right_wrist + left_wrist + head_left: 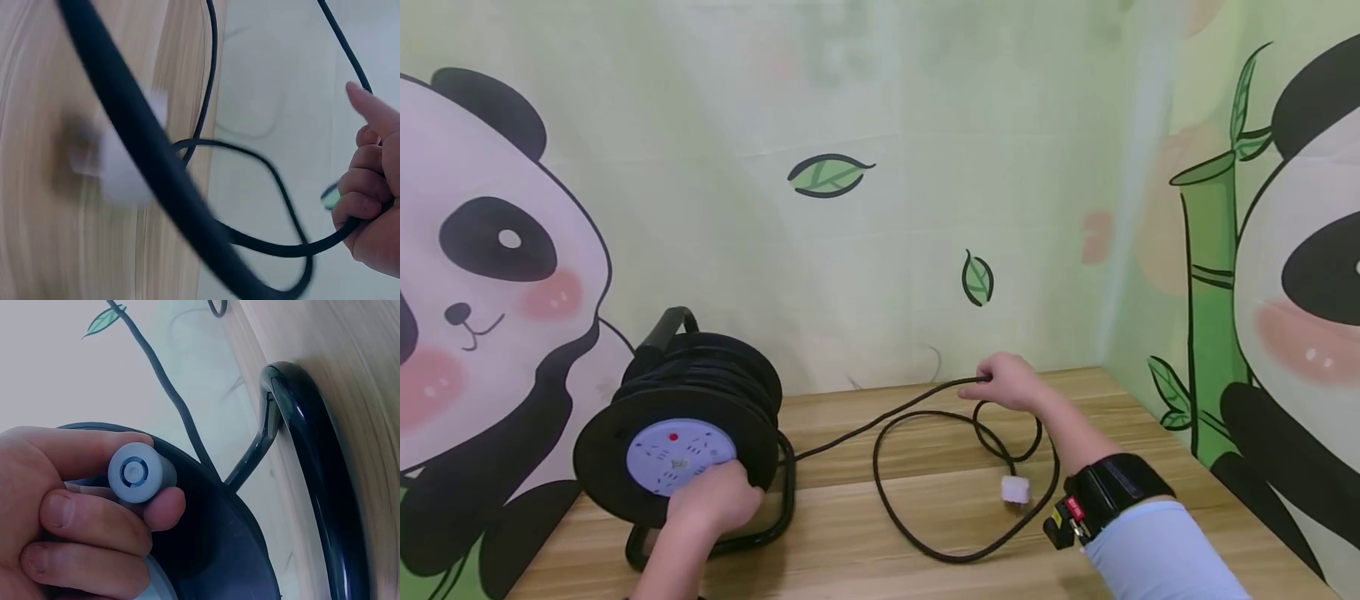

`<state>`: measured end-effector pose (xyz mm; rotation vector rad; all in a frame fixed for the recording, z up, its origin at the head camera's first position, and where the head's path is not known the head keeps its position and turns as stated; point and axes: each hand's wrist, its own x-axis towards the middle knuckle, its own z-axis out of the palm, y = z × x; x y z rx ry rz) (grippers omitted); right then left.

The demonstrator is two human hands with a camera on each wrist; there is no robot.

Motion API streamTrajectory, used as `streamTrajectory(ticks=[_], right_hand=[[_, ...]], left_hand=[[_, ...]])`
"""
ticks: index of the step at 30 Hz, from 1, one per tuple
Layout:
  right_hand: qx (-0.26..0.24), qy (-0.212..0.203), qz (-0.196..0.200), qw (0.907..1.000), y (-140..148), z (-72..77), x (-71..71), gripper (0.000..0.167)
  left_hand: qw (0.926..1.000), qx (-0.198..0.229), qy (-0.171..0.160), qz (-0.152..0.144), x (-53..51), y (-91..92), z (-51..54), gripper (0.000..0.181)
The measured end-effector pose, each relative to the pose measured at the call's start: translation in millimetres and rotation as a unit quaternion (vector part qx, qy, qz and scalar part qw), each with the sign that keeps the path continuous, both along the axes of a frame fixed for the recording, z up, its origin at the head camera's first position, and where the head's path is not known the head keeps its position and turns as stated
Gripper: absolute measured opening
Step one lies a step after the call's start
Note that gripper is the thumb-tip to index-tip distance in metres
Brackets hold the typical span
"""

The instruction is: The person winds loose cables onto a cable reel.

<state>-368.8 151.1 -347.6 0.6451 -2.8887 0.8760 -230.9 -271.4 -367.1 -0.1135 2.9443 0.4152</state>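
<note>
A black cable reel (677,450) with a pale socket face (662,446) stands at the left of the table. My left hand (715,496) is at the lower right of that face; in the left wrist view its fingers pinch a round grey crank knob (134,472). Off to the right, my right hand (1011,382) grips the black cable (287,250), its fingers curled round it. One stretch of cable (880,419) runs from the reel up to this hand. Below the hand, loose loops lead to a white plug (1015,490), which is blurred in the right wrist view.
The reel's black tube stand (786,500) rests on the wooden table (827,525). Behind is a pale green backdrop (910,208) printed with pandas and leaves. The loose cable loops spread over the right half of the tabletop.
</note>
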Motion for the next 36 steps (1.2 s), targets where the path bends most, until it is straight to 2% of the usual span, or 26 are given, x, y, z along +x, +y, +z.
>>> streamTrajectory(ticks=[6,12,19,25,36], right_hand=[[-0.005,0.002,-0.017,0.9998,22.7,4.8,-1.7,0.053],[0.002,0.023,-0.033,0.9992,40.4,15.2,0.5,0.053],[0.043,0.046,-0.054,0.9966,63.0,24.0,3.3,0.054],[0.065,0.045,-0.073,0.9942,71.8,20.4,1.8,0.054],[0.060,0.043,-0.081,0.9940,71.1,18.5,-0.3,0.054]], left_hand=[[1.0000,0.003,0.002,-0.004,-1.8,-2.8,-2.8,0.040],[0.9999,0.006,0.008,-0.005,-1.5,-2.5,-4.3,0.038],[0.9999,0.013,0.010,-0.004,-0.3,-3.3,-3.9,0.037],[0.9998,0.012,0.012,-0.007,0.5,-2.3,-3.6,0.041],[0.9999,0.010,0.006,-0.006,-0.5,-4.5,-3.8,0.041]])
